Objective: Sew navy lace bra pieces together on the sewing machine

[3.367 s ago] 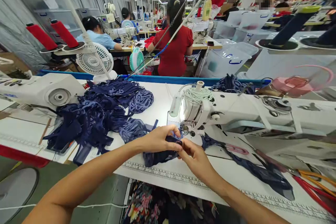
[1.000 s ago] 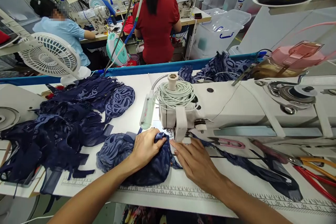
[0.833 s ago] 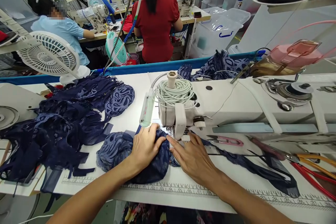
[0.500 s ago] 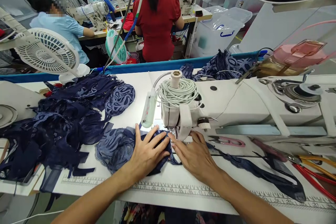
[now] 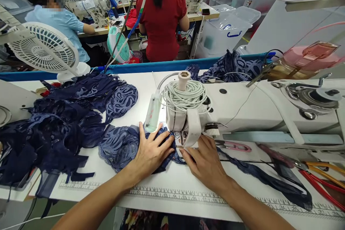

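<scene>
- The white tabletop (image 5: 151, 90) ran across the whole station, with a printed ruler strip (image 5: 172, 197) along the near edge.
- The sewing machine (image 5: 242, 109) lay long across the right half, and a coil of pale cord (image 5: 185, 95) sat on top of its head.
- A big heap of navy lace pieces (image 5: 61, 118) covered the left part of the tabletop, well apart from the needle.
- A white desk fan (image 5: 43, 48) stood behind that heap, and a person in a red top (image 5: 161, 14) sat at the next bench with the back turned.
- The navy lace piece (image 5: 121, 147) in work lay flat just left of the machine head, its right edge going under the presser foot (image 5: 183, 139).
- A dark strip of the same fabric (image 5: 269, 179) trailed to the right, out from behind the foot.
- The left hand (image 5: 151, 151) lay spread and flat on the lace piece, pressing it down, not gripping.
- The right hand (image 5: 205, 161) rested open, palm down, just right of the foot, its fingertips (image 5: 185, 152) touching the fabric edge.
- Pink thread snips (image 5: 234, 146) lay under the machine arm, and red-handled scissors (image 5: 320, 183) lay far right.
- To my judgement, the step in hand was feeding a seam; the next move would call for both hands to guide the edge evenly and stay off the needle.
</scene>
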### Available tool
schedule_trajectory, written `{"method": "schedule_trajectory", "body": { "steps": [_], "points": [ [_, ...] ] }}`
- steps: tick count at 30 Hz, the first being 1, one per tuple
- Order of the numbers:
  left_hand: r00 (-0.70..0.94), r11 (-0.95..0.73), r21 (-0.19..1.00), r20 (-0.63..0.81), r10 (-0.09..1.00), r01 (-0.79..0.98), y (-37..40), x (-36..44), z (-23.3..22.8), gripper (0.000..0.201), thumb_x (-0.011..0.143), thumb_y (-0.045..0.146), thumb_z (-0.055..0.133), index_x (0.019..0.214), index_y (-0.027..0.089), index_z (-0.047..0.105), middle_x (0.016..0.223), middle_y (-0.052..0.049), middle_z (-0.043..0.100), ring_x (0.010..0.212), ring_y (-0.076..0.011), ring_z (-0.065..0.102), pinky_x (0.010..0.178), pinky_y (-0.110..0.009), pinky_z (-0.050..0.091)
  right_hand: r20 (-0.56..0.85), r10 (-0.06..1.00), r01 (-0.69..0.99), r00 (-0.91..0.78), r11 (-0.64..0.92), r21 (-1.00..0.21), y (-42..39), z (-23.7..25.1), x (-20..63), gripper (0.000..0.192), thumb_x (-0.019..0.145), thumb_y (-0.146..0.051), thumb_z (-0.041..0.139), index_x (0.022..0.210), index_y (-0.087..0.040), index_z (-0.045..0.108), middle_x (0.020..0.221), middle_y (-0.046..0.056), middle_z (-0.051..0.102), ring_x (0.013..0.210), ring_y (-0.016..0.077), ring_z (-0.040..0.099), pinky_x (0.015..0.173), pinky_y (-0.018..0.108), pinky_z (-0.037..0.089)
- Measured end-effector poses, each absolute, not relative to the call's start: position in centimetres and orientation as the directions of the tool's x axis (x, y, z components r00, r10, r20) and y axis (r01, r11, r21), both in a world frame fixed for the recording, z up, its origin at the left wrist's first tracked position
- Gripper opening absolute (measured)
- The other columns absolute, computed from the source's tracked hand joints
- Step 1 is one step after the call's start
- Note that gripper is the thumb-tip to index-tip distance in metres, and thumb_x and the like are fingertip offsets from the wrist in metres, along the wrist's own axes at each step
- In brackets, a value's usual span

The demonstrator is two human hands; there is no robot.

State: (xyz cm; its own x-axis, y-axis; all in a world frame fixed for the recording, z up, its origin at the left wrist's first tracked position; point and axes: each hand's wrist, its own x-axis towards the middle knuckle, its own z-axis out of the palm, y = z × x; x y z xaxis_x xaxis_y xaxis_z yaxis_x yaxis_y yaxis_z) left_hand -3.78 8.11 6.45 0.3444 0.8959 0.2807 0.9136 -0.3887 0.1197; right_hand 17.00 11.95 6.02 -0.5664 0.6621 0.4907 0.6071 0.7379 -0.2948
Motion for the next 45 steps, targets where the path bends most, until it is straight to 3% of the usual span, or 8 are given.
{"method": "schedule_trajectory", "body": {
  "steps": [4, 10, 17, 25, 32, 39, 43, 45],
  "points": [
    [0.334, -0.384, 0.131, 0.295, 0.895, 0.914, 8.1, -3.7, 6.8, 0.030, 0.096, 0.031, 0.052, 0.125, 0.026, 0.060, 0.119, -0.009, 0.068, 0.110, -0.0312, 0.060, 0.104, -0.075, 0.017, 0.509, 0.662, 0.593, -0.550, 0.739, -0.320, 11.8, 6.1, 17.3, 0.018, 0.093, -0.025, 0.053, 0.079, -0.018, 0.062, 0.094, 0.010, 0.059, 0.088, 0.0225, 0.052, 0.083, 0.041, 0.040],
    [0.341, -0.394, 0.147, 0.289, 0.895, 0.908, 8.3, -3.8, 7.1, 0.028, 0.096, 0.032, 0.051, 0.121, 0.023, 0.063, 0.117, -0.010, 0.069, 0.107, -0.0309, 0.060, 0.102, -0.075, 0.020, 0.488, 0.700, 0.612, -0.521, 0.705, -0.359, 12.3, 6.0, 17.9, 0.017, 0.095, -0.025, 0.048, 0.104, -0.019, 0.060, 0.101, 0.011, 0.056, 0.093, 0.0255, 0.050, 0.078, 0.040, 0.039],
    [0.351, -0.396, 0.139, 0.266, 0.898, 0.908, 8.5, -3.8, 7.0, 0.030, 0.096, 0.030, 0.051, 0.125, 0.024, 0.060, 0.120, -0.011, 0.067, 0.117, -0.0321, 0.056, 0.104, -0.073, 0.020, 0.414, 0.773, 0.662, -0.481, 0.630, -0.406, 13.3, 6.4, 17.8, 0.025, 0.096, -0.022, 0.036, 0.109, -0.022, 0.058, 0.097, 0.009, 0.056, 0.090, 0.0252, 0.050, 0.075, 0.038, 0.039],
    [0.368, -0.411, 0.141, 0.254, 0.894, 0.901, 7.6, -3.7, 7.3, 0.030, 0.098, 0.031, 0.046, 0.124, 0.025, 0.060, 0.128, -0.009, 0.063, 0.126, -0.0316, 0.049, 0.106, -0.076, 0.011, 0.440, 0.753, 0.632, -0.489, 0.654, -0.417, 12.7, 6.1, 18.1, 0.022, 0.098, -0.023, 0.037, 0.110, -0.020, 0.056, 0.101, 0.010, 0.055, 0.098, 0.0252, 0.051, 0.080, 0.040, 0.039],
    [0.353, -0.403, 0.164, 0.264, 0.897, 0.900, 8.2, -3.9, 7.3, 0.028, 0.097, 0.031, 0.049, 0.122, 0.024, 0.061, 0.124, -0.009, 0.065, 0.122, -0.0315, 0.051, 0.105, -0.075, 0.016, 0.456, 0.732, 0.600, -0.507, 0.679, -0.423, 12.5, 6.4, 18.1, 0.021, 0.098, -0.024, 0.040, 0.107, -0.019, 0.059, 0.107, 0.011, 0.057, 0.099, 0.0246, 0.052, 0.083, 0.040, 0.041],
    [0.380, -0.434, 0.120, 0.320, 0.868, 0.893, 6.8, -3.1, 7.8, 0.028, 0.095, 0.028, 0.051, 0.118, 0.016, 0.061, 0.123, -0.014, 0.062, 0.124, -0.0316, 0.049, 0.108, -0.064, 0.029, 0.465, 0.624, 0.452, -0.628, 0.779, -0.434, 12.1, 6.3, 18.2, 0.018, 0.098, -0.018, 0.044, 0.107, -0.019, 0.059, 0.102, 0.009, 0.058, 0.091, 0.0210, 0.052, 0.084, 0.038, 0.044],
    [0.374, -0.436, 0.214, 0.276, 0.885, 0.874, 3.4, -2.0, 7.7, 0.052, 0.083, 0.036, 0.062, 0.125, 0.006, 0.053, 0.121, -0.019, 0.058, 0.116, -0.0327, 0.051, 0.098, -0.048, 0.047, 0.354, 0.507, 0.391, -0.786, 0.851, -0.350, 11.1, 7.1, 18.6, 0.024, 0.099, -0.022, 0.044, 0.119, -0.017, 0.056, 0.100, 0.009, 0.061, 0.091, 0.0206, 0.055, 0.082, 0.036, 0.045],
    [0.325, -0.384, 0.227, 0.257, 0.910, 0.895, 2.9, -2.1, 7.5, 0.042, 0.081, 0.021, 0.056, 0.121, 0.008, 0.054, 0.117, -0.017, 0.058, 0.110, -0.0306, 0.052, 0.091, -0.044, 0.050, 0.291, 0.476, 0.400, -0.830, 0.871, -0.285, 10.8, 7.5, 18.5, 0.026, 0.099, -0.028, 0.046, 0.118, -0.017, 0.058, 0.094, 0.008, 0.061, 0.086, 0.0202, 0.055, 0.078, 0.035, 0.045]
  ]
}}
